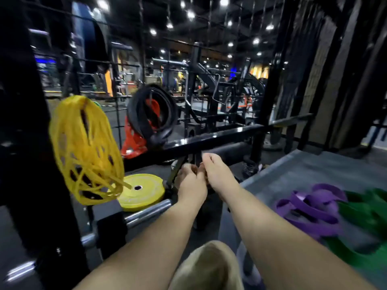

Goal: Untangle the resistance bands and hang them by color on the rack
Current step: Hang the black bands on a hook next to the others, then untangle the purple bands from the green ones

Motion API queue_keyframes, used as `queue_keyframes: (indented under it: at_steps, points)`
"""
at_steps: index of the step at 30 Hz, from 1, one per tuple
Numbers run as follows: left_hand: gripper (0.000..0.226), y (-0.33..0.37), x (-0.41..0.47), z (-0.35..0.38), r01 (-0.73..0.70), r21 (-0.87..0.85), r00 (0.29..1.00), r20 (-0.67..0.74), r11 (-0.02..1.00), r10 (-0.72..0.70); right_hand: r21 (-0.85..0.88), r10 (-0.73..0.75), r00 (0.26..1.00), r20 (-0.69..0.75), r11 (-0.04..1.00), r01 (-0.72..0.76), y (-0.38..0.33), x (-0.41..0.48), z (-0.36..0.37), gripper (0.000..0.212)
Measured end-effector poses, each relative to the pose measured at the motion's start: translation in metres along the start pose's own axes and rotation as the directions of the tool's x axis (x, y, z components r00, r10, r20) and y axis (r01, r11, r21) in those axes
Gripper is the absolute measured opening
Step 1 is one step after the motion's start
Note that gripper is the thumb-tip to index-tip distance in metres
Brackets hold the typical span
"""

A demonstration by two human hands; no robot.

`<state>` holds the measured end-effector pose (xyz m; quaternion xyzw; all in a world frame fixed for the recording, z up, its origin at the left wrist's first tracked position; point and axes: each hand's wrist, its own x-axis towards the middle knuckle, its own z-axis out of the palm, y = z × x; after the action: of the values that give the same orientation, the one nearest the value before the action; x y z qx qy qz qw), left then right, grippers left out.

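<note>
**A:** Where are the hands?

**B:** My left hand (189, 185) and right hand (217, 174) meet below the rack bar (209, 140), both pinching a dark strap (177, 171). I should work one loop loose, not tug. Yellow bands (85, 149) hang left of them; purple bands (310, 208) and green bands (366, 216) lie right.

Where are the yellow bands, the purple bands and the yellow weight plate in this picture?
yellow bands (85, 147), head view, on the middle of the hanging bundle.
purple bands (310, 210), head view, on a loop in the middle of the pile.
yellow weight plate (147, 192), head view, on its flat face beside the centre hole.
</note>
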<state>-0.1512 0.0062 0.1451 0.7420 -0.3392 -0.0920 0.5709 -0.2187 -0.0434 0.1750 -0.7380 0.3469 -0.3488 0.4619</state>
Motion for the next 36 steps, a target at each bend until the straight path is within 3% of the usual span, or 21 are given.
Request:
queue_keyframes:
  at_steps: [4,10,15,20,23,26,31,36]
  points:
    - [0.024,0.013,-0.007,0.050,0.042,-0.055,0.990,0.140,0.998,-0.034,0.050,0.109,0.988,-0.106,0.993,-0.105,0.037,-0.002,-0.041,0.025]
    - [0.037,0.022,-0.041,0.155,0.124,-0.075,0.921,0.379,0.989,-0.086,0.058,0.248,0.909,-0.334,0.968,-0.243,0.102,-0.023,-0.133,0.018]
    - [0.028,0.036,-0.082,0.238,-0.011,0.006,0.822,0.569,1.000,0.006,-0.099,0.285,0.810,-0.513,0.917,-0.386,0.166,-0.062,-0.213,0.034]
    - [0.039,0.028,-0.104,0.300,-0.231,0.128,0.721,0.688,0.965,0.081,-0.143,0.337,0.666,-0.665,0.818,-0.557,0.206,-0.098,-0.265,0.030]
    - [0.046,0.018,-0.108,0.319,-0.473,0.207,0.642,0.747,0.856,0.174,-0.224,0.326,0.672,-0.665,0.771,-0.596,0.220,-0.106,-0.279,0.032]
    - [0.048,0.006,-0.105,0.330,-0.633,0.247,0.540,0.820,0.734,0.191,-0.368,0.290,0.731,-0.618,0.715,-0.595,0.228,-0.104,-0.280,0.035]
    - [0.034,0.004,-0.098,0.337,-0.631,0.239,0.513,0.842,0.738,0.167,-0.584,0.278,0.805,-0.525,0.570,-0.578,0.237,-0.101,-0.286,0.038]
    - [0.029,0.009,-0.091,0.326,-0.550,0.153,0.476,0.865,0.821,0.158,-0.425,0.350,0.705,-0.616,0.606,-0.672,0.234,-0.095,-0.292,0.033]
